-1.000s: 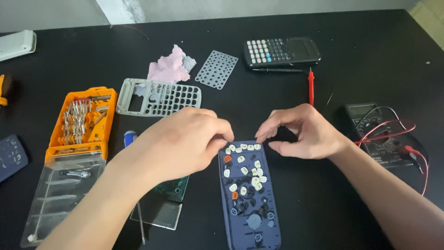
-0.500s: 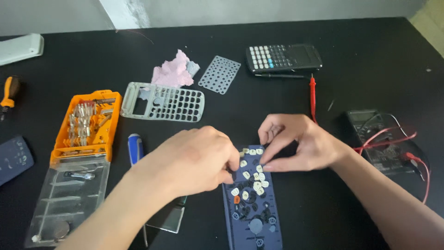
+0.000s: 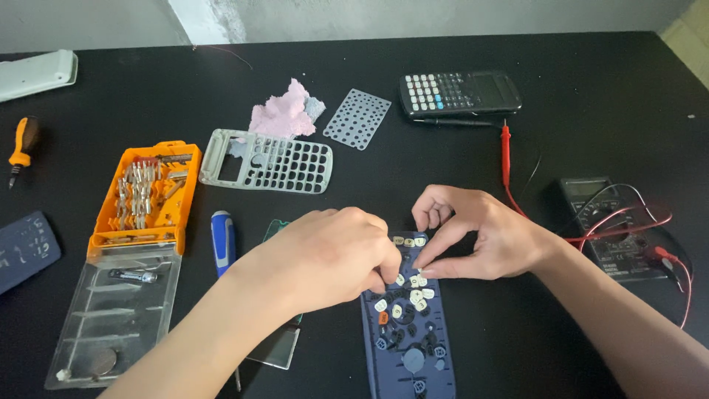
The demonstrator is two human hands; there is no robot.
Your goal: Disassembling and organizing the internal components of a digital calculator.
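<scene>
Two bare hands meet over a wide matt black table (image 3: pixel 591 89), and everything else lies out from their fingertips. Directly under and toward the person from the fingers lies the dark blue plastic calculator front panel (image 3: pixel 408 347), face down, its long axis running from the fingers back toward the body, so the work sits at its far end. The left hand (image 3: pixel 325 255) covers the panel's upper left corner, fingers curled nearly closed with the tips pinched down among the loose small white and cream key caps (image 3: pixel 413 284); whether a cap is actually gripped cannot be told. The right hand (image 3: pixel 480 233) comes in from the other side, thumb and forefinger narrowed to a slight gap, their tips touching the caps at the upper right of the panel, the other fingers folded. Both hands are about equally near. Left of the left-hand fingers stands an open orange plastic bit case with a clear lid (image 3: pixel 140 214), and between it and the hand a blue-handled screwdriver (image 3: pixel 222 240). Beyond the fingers lie a pale grey calculator faceplate full of key holes (image 3: pixel 269 162), a complete black calculator (image 3: pixel 459 92), and a grey perforated key mat (image 3: pixel 357 118). Right of the right hand rests a black multimeter with red leads (image 3: pixel 605 222).
</scene>
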